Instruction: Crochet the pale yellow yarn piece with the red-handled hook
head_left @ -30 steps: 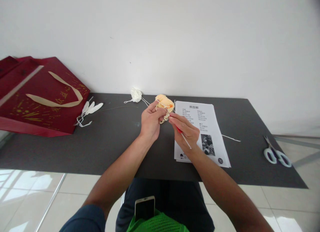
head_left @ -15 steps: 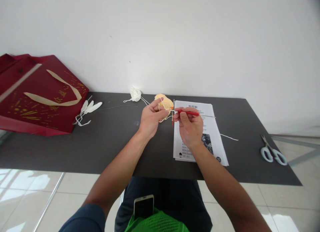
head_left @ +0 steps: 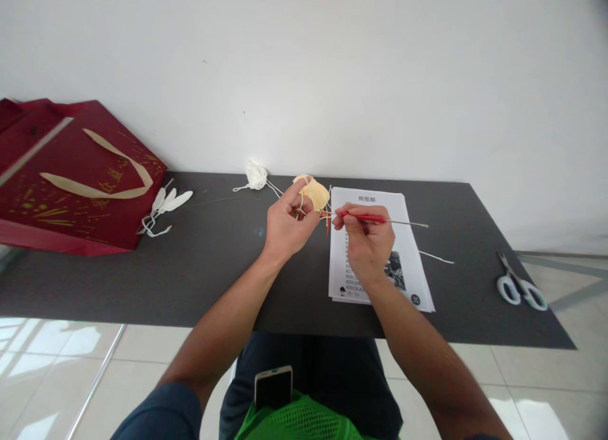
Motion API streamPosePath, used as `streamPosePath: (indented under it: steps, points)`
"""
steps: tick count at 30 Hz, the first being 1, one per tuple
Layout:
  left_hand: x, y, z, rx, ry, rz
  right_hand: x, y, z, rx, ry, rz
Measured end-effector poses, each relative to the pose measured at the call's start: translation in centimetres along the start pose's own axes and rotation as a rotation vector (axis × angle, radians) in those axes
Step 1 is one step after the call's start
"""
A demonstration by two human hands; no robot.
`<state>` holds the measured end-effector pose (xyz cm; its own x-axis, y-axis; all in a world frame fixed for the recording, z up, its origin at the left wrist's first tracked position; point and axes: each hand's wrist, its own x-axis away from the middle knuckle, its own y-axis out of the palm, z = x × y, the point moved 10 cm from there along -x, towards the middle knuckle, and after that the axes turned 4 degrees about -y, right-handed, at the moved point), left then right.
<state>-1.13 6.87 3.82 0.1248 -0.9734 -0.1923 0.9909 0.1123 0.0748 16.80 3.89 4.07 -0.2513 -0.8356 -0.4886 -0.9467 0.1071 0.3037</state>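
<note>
In my right hand (head_left: 368, 237) is a red-handled crochet hook (head_left: 363, 218), held like a pencil, its thin metal shaft pointing right and its working end toward my other hand. My left hand (head_left: 291, 221) is closed in a pinch, with pale yarn looped over the raised index finger. What it pinches is a small crochet piece, mostly hidden by the fingers. A bit of orange (head_left: 326, 217) shows beside the fingertips. Just behind them lies a pale yellow yarn ball (head_left: 316, 194). Under my right hand are printed pattern sheets (head_left: 354, 250).
Scissors with pale handles (head_left: 521, 290) lie at the table's right end. A white yarn ball (head_left: 256, 175) rests near the wall. Several white crocheted pieces (head_left: 171, 201) lie against a dark red gift bag (head_left: 95, 187) at left. A phone (head_left: 273, 387) is at my lap.
My right hand has moved slightly right with the hook, whose metal end now reaches farther over the sheets. My left index finger is raised more, and the view has shifted slightly.
</note>
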Motion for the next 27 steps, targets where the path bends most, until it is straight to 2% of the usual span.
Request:
streamPosePath:
  steps: [7,11,18,24,27]
  points:
    - [-0.7,0.8,-1.1,0.26,-0.084,-0.153,-0.9,-0.2,1.7,-0.214,0.146,-0.01]
    - [-0.7,1.0,-1.4,0.312,-0.146,-0.139,-0.8,0.1,2.5,-0.223,0.227,-0.045]
    - [-0.4,1.2,-1.0,0.326,-0.147,-0.133,-0.6,0.2,3.8,-0.32,0.321,-0.024]
    - [-0.4,1.4,-1.0,0.31,-0.129,-0.134,0.1,0.1,5.1,-0.337,0.452,0.075]
    - [-0.4,1.3,-1.0,0.336,-0.123,-0.115,0.3,0.2,5.3,-0.365,0.471,0.108]
